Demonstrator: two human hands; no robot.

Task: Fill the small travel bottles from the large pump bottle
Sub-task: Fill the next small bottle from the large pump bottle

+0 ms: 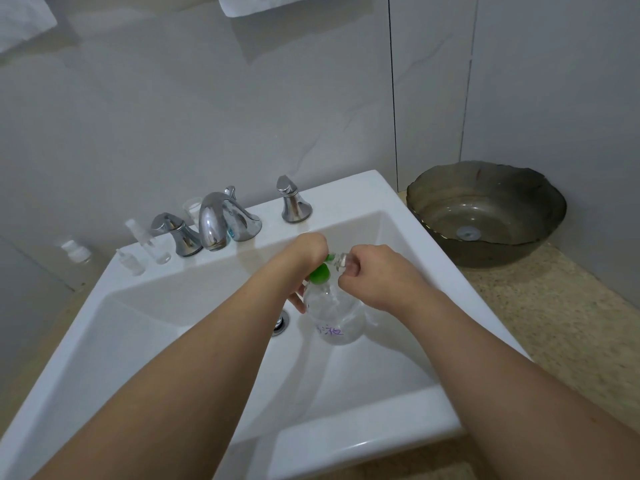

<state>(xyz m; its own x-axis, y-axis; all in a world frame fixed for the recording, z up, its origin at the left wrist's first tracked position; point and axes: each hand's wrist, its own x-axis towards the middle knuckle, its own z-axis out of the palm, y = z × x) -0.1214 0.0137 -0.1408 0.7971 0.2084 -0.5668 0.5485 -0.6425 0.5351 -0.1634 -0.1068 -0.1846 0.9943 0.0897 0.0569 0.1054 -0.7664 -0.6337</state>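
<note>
A large clear pump bottle (334, 315) with a green pump head (320, 273) and purple writing is held over the white sink (194, 320). My left hand (306, 252) grips the bottle at its green pump, fingers reaching down its left side. My right hand (372, 275) pinches a small clear travel bottle (343, 262) at the pump's spout. Other small clear travel bottles (143, 242) and a cap (129, 261) stand on the sink ledge left of the tap; one more (77, 251) sits on the counter further left.
Chrome tap (216, 220) with two handles (178, 233) (294, 200) lines the sink's back ledge, a small clear cup (192, 207) behind it. A dark glass bowl (485, 211) stands on the speckled counter at right. White towels (24, 19) hang on the wall.
</note>
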